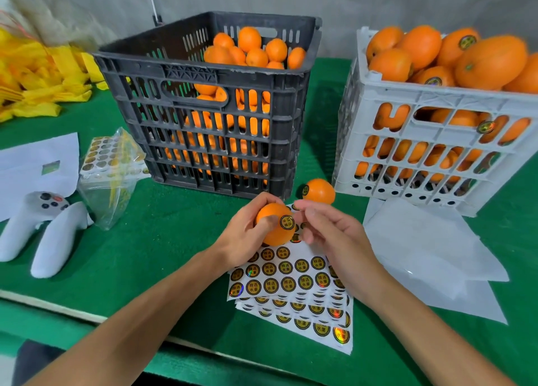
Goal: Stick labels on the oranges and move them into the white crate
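My left hand [243, 234] grips an orange [272, 231] that bears a round black-and-gold label [286, 222] on its right side. My right hand [326, 228] hovers just right of that label with fingers loosely curled and nothing visible between them. Both hands are above a stack of label sheets [291, 286] lying on the green table. A second labelled orange [318, 191] rests on the table between the two crates. The black crate [203, 106] holds unlabelled oranges. The white crate [436, 141] at the right is heaped with labelled oranges.
Used white backing sheets [431, 257] lie front right of the white crate. A plastic bag of label sheets [112, 164], two white controllers [43, 228] and white paper [35, 164] sit at the left. Yellow foam nets [37, 74] pile up at the back left.
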Tool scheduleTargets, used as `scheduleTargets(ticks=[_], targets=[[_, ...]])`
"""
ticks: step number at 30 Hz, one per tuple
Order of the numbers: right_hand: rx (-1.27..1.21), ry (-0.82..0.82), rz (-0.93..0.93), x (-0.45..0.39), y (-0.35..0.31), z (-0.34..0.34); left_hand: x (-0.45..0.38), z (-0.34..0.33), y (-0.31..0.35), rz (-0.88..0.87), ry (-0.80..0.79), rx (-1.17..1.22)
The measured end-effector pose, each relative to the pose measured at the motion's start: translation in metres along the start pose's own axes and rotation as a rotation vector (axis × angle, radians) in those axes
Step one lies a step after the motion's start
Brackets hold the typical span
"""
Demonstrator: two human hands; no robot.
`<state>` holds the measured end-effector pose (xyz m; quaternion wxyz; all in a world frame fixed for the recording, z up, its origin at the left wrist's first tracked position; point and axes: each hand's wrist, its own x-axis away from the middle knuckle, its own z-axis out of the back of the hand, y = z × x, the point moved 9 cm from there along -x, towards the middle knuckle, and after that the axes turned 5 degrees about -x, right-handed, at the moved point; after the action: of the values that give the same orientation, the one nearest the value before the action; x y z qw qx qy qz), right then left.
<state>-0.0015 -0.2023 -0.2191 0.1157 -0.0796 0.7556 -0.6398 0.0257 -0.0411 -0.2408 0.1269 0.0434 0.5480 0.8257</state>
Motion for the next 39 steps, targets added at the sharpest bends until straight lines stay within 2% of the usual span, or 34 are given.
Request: scheduleTargets(ticks=[15,19,22,27,30,34,39], targets=[[-0.002,0.041,-0.026,0.003,0.003,-0.002,-0.002,0.0,0.0,0.014,-0.008,0.059],[0.064,0.101,0.041,0.005,-0.004,0.002,-0.005,0.002,-0.004,0.031,0.029,0.088],[0.307,0.197,0.178,0.01,-0.018,0.012,-0.007,0.006,-0.012,0.073,0.074,0.143],[0.91,-0.047,0.416,0.014,-0.019,-0.024,-0.006,0.005,-0.012,0.046,0.077,0.157],[1.085,-0.068,0.476,0.012,-0.018,-0.037,-0.003,0.006,-0.003,0.019,0.091,0.16],[1.15,0.001,0.507,0.016,-0.026,-0.039,-0.001,0.005,0.013,-0.041,0.129,0.211],[1.277,0.31,0.709,0.009,-0.094,-0.021,-0.024,-0.011,0.071,-0.133,0.05,0.371]])
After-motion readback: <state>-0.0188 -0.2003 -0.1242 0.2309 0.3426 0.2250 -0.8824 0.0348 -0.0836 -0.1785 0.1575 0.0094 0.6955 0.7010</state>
